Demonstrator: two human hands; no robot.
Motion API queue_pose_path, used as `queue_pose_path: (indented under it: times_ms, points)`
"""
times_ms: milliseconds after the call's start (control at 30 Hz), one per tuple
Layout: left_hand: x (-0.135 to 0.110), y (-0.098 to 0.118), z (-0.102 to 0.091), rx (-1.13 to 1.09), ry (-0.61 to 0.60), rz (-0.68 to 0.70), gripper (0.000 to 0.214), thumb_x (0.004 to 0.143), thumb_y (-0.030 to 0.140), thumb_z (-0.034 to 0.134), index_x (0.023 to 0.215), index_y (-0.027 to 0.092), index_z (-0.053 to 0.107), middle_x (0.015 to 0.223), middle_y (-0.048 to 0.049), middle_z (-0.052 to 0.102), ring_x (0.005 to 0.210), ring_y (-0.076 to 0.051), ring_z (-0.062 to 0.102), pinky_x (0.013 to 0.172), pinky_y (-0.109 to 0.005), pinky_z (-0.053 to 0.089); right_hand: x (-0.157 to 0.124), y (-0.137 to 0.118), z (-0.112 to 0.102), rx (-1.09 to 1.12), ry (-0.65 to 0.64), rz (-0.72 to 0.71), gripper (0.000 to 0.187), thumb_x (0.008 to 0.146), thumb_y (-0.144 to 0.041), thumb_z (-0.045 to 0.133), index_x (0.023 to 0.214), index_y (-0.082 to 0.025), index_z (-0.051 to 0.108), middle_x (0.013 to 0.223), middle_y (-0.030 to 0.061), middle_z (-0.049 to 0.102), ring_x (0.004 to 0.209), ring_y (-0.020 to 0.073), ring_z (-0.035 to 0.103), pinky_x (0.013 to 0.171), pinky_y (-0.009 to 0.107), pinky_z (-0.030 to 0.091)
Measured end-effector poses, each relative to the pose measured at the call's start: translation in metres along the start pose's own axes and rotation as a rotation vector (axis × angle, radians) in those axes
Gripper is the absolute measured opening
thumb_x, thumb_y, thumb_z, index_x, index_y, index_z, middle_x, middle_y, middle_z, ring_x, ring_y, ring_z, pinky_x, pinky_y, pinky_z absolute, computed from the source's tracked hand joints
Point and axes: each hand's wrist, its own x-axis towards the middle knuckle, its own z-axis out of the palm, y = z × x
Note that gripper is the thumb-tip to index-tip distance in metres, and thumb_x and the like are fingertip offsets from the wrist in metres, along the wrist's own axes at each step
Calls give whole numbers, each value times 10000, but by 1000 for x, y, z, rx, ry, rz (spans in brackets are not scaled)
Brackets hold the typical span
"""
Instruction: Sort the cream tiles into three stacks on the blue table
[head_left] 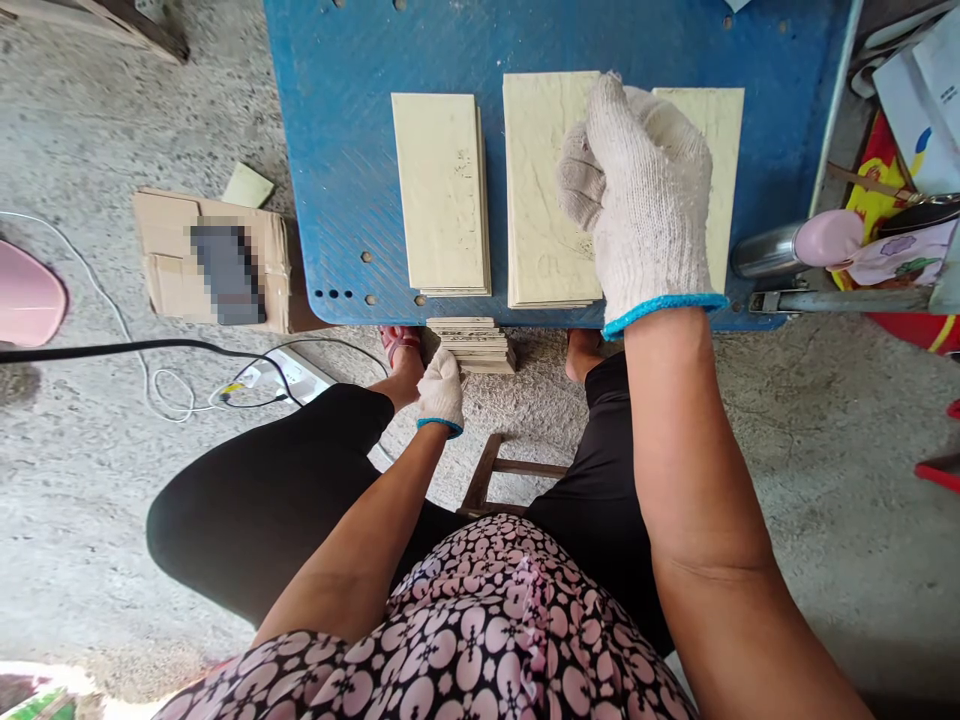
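Note:
My right hand, in a white knitted glove with a blue cuff, is raised over the table. Its fingers are curled in, and whatever they may hold is hidden. Beneath and around it lie a middle stack of pale yellow boards and a partly covered right stack. To their left is a narrower stack of similar boards. Low by the table's front edge, my left hand, gloved alike, is closed against the left end of a small pile of thin boards; its grip is hard to make out.
The blue table has a metal flask with a pink lid by its right edge. On the left floor stand a cardboard box with a blurred dark object on it, and a power strip with cables. A wooden stool frame shows between the legs.

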Motion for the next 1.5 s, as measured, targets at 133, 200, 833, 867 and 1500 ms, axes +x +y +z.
queue_pose_path:
  times_ms: [133, 200, 833, 867, 1500]
  points:
    - [6, -6, 1, -80, -21, 27, 387, 904, 377, 649, 1222, 161, 700, 1095, -116, 702, 973, -227, 697, 856, -274, 570, -1, 0, 0, -11, 4, -5, 305, 906, -261, 631, 672, -188, 449, 547, -85, 387, 516, 92, 549, 455, 182, 396]
    - [7, -8, 3, -165, -41, 26, 378, 938, 338, 600, 1249, 139, 679, 1116, -125, 693, 982, -216, 689, 831, -270, 582, -1, 1, -1, 4, -5, -17, 324, 904, -243, 634, 656, -190, 434, 547, -82, 378, 515, 92, 537, 460, 189, 389]
    - [-4, -12, -2, -322, -90, -58, 544, 909, 295, 520, 1448, 230, 489, 1257, -81, 602, 781, -131, 689, 689, -229, 594, 0, 7, -6, -11, -47, -81, 514, 755, -442, 780, 588, -210, 353, 572, -63, 430, 504, 79, 488, 438, 198, 340]
    - [-5, -14, -3, -306, -86, -49, 519, 901, 291, 517, 1416, 220, 526, 1225, -81, 617, 780, -136, 688, 692, -235, 595, 0, 6, -6, -4, -42, -82, 498, 770, -419, 773, 594, -211, 356, 580, -59, 443, 505, 83, 492, 439, 203, 342]
    - [15, -10, -45, -138, -348, -196, 230, 671, 179, 788, 879, 94, 738, 833, -151, 697, 891, -305, 702, 734, -343, 607, -3, -7, -10, 1, 9, -24, 368, 911, -254, 624, 617, -193, 411, 561, -73, 399, 495, 68, 507, 439, 169, 377]
